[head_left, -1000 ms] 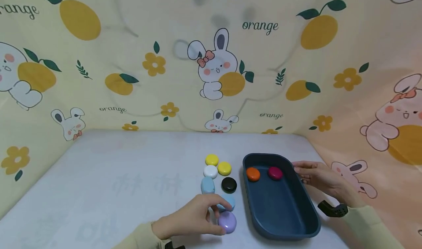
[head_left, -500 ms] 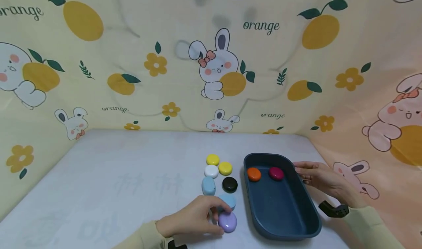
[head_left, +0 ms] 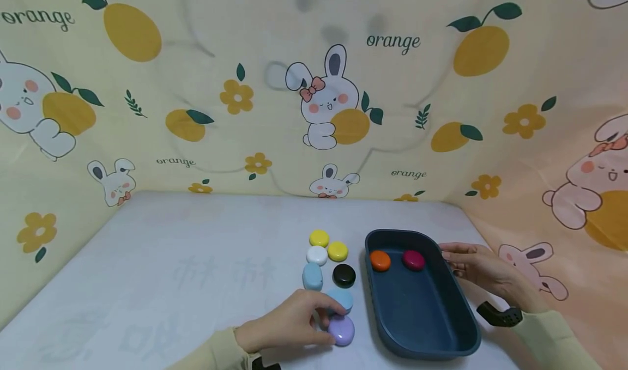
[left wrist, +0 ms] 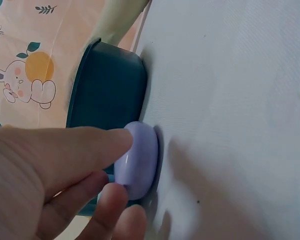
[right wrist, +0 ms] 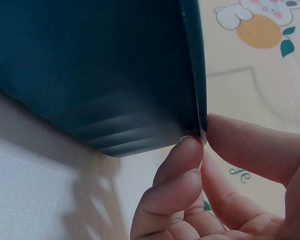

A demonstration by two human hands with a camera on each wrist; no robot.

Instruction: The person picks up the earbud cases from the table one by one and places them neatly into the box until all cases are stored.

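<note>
My left hand has its thumb and fingers around the edge of a glossy purple disc with rounded sides. Thumb tip and fingertips meet opposite sides of this disc in the left wrist view, where it sits low at the table. At the right, my right hand pinches the rim of a dark blue rectangular tray between thumb and fingers. That grip on the tray shows closely in the right wrist view. Inside the tray lie an orange disc and a dark pink disc.
Beyond the left hand stand a light blue disc, partly hidden by its fingers, a light blue oblong piece and a black disc. Farther back are a white disc and two yellow discs. A patterned cloth hangs behind the table.
The left thumb and index finger have drawn slightly closer about the purple disc. The right hand keeps its hold on the tray, and the whole head view has shifted a little.
</note>
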